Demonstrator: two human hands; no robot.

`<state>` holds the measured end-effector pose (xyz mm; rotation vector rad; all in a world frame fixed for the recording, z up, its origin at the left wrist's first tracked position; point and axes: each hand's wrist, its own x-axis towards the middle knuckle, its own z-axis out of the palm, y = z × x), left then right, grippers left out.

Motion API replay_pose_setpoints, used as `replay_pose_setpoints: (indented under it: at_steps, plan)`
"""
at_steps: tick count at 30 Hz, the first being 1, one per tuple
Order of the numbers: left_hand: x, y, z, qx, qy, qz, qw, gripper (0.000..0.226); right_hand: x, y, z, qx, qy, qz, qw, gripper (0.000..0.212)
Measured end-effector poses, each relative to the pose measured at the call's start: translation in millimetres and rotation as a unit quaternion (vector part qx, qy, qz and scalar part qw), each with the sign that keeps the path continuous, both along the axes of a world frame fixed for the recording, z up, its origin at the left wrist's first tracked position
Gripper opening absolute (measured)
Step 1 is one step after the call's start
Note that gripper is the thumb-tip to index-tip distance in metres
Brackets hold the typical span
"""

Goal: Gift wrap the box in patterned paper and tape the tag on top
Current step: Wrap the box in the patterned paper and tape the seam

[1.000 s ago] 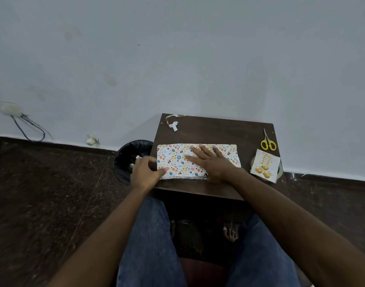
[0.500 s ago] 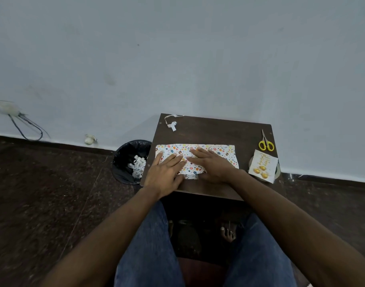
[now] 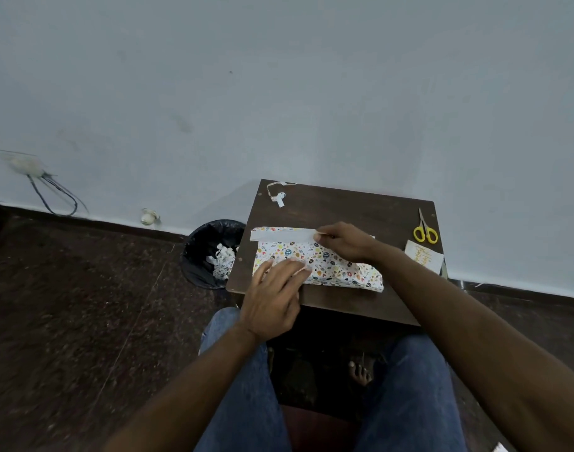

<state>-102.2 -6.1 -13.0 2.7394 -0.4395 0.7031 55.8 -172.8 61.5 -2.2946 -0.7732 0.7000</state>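
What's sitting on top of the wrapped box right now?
On the wrapped box: the left hand pressing flat, the right hand pinching a white paper flap. No tag there. The hands cover the paper beneath them.

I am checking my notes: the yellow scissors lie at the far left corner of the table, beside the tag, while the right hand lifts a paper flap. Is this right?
Not quite. In the head view the yellow scissors lie at the far right corner of the table, beside the tag. The right hand does lift a paper flap.

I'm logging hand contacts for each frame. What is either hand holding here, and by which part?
The right hand pinches the far white-backed flap of patterned wrapping paper at its edge. The left hand rests flat on the paper-covered box, no grip.
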Motion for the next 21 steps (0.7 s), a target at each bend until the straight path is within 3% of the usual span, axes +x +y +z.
replay_pose_setpoints:
  at_steps: [3,6,11,14,21]
  plan:
    - [16,-2,-3,0.099,0.157,-0.006,0.983,0.055,5,0,1,-0.006,0.022,0.010,1.000,0.037]
    - [33,-4,-3,0.150,0.249,-0.009,0.957,0.066,8,0,1,-0.005,0.028,0.015,0.999,0.040]
    - [44,-2,5,0.156,0.275,-0.012,0.949,0.068,6,-2,2,-0.043,-0.026,0.044,0.998,0.028]
    - [43,-3,6,0.153,0.278,-0.010,0.948,0.072,-1,-2,-3,-0.092,-0.086,0.058,0.990,0.035]
    - [41,-6,12,0.136,0.315,0.005,0.939,0.075,-17,-4,-30,-0.104,-0.091,0.055,0.989,0.038]
